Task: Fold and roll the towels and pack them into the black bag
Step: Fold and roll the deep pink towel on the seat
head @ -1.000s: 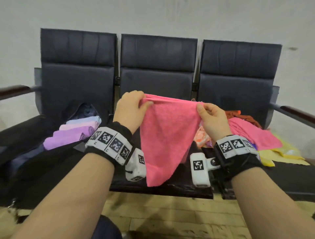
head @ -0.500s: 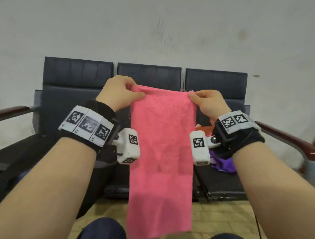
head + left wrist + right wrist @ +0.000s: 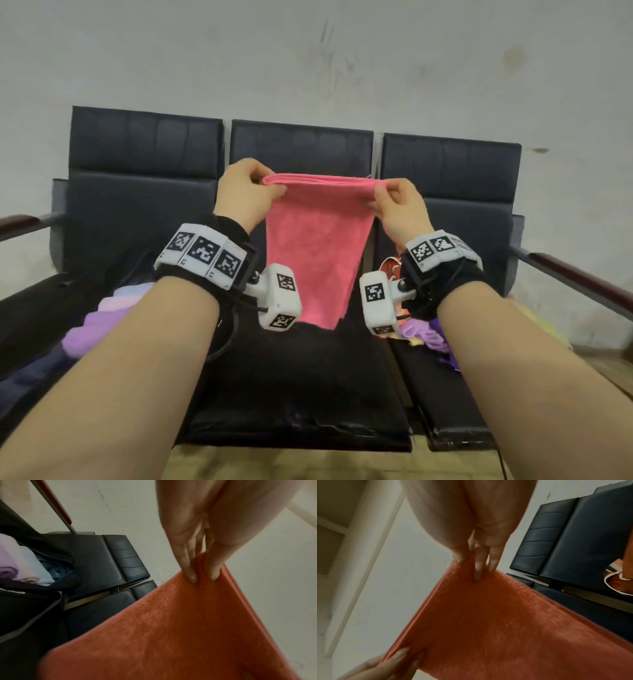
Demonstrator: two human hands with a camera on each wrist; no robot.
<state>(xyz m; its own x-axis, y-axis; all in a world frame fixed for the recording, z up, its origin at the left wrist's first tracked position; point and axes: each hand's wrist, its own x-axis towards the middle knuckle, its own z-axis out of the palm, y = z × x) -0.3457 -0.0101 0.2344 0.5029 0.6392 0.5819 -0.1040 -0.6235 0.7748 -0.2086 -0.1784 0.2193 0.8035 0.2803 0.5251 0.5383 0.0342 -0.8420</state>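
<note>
A pink towel (image 3: 315, 246) hangs folded in the air in front of the middle seat. My left hand (image 3: 250, 195) pinches its top left corner and my right hand (image 3: 394, 205) pinches the top right corner. The towel's lower edge hangs just above the seat. In the left wrist view the fingers (image 3: 190, 573) and thumb clamp the towel (image 3: 171, 635), which looks orange there. The right wrist view shows the fingers (image 3: 477, 573) on the towel's (image 3: 505, 622) edge. The black bag (image 3: 25, 601) lies open on the left seat with rolled purple and pale towels (image 3: 99, 318) inside.
A row of three dark padded seats (image 3: 301, 377) stands against a pale wall, with wooden armrests (image 3: 582, 277) at both ends. Loose purple, orange and yellow towels (image 3: 428, 335) lie on the right seat. Wooden floor shows below the seats.
Both hands lowered from chest height toward the seat. The long hanging towel now hangs shorter, doubled over, with its edges stacked at the top between the hands.
</note>
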